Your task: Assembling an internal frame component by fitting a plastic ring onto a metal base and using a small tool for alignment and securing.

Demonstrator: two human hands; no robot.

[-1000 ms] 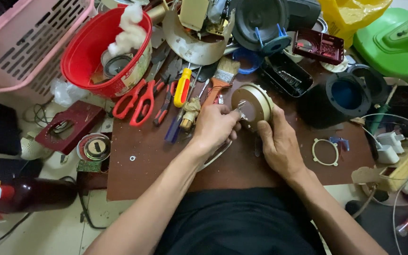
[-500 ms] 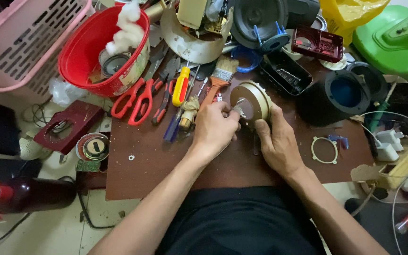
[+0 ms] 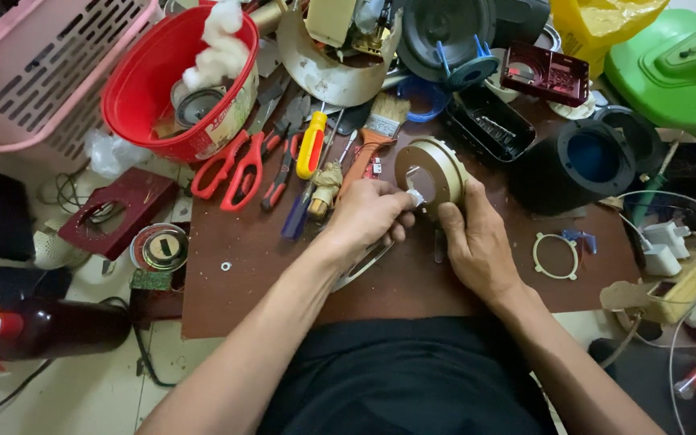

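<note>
A round beige ring-shaped part stands tilted on edge on the brown board. My right hand grips its right rim from below. My left hand pinches a small white wad and presses it against the part's open face. Just left of my left hand lie a yellow-handled screwdriver, a blue-handled tool and a paintbrush.
Red scissors and pliers lie at the board's left. A red bowl with white wadding and a pink basket stand at the back left. Black housings, a thin white ring and a power strip sit to the right.
My left hand has shifted slightly on the part's face with the white wad; my right hand keeps its hold. The view has drifted a little.
</note>
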